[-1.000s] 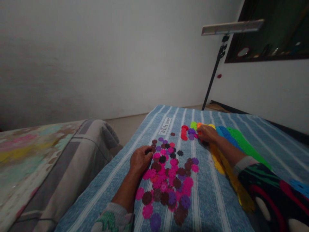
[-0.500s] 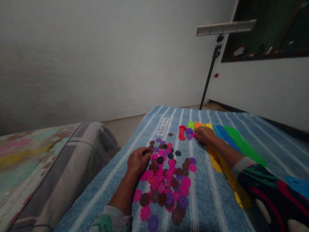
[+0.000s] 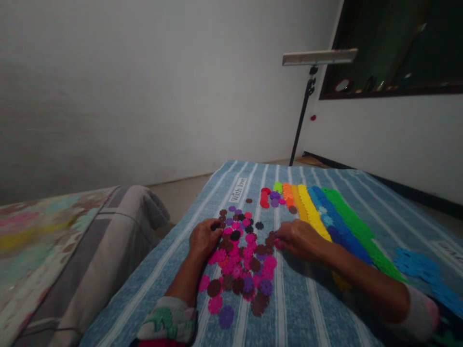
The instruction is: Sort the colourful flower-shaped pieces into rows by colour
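Observation:
Loose flower-shaped plastic discs in pink, brown, purple and black form a pile on the striped blue cloth. At the pile's left edge rests my left hand, fingers curled in, with a dark spot at the fingertips that I cannot make out. My right hand reaches to the right edge of the pile, its thumb and fingers pinched on a pink flower disc. Beyond it are a red group, a small purple group and a single pink disc beside it.
Sorted rows of orange, yellow, blue and green discs run along the right. Light blue pieces lie farther right. A lamp stand rises behind; a draped cloth-covered surface is at left.
My right hand has left the small purple group, where a pink disc now lies, and come back toward me to the pile's right edge. The left hand stays by the pile. The view has shifted slightly.

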The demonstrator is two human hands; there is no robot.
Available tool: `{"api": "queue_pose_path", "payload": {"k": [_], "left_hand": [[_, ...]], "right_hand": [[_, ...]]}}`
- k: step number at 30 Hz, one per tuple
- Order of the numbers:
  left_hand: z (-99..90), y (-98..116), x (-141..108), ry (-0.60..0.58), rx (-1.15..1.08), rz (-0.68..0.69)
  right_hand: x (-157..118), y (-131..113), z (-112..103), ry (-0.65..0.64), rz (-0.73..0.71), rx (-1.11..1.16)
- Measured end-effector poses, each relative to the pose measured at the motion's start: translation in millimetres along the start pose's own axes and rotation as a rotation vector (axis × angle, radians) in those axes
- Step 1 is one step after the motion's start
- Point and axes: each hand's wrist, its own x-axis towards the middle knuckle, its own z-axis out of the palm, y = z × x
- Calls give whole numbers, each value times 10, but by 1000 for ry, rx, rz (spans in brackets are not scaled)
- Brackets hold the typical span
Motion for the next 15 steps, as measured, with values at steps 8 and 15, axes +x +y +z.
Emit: {"api": "queue_pose_path", "payload": {"k": [8, 15], "left_hand": [[17, 15, -38, 24, 12, -1], [25, -3, -56, 52, -47, 15]], "right_hand": [[-737, -345, 380, 127, -112, 109], [-1022, -323, 846, 360, -150, 153]]}}
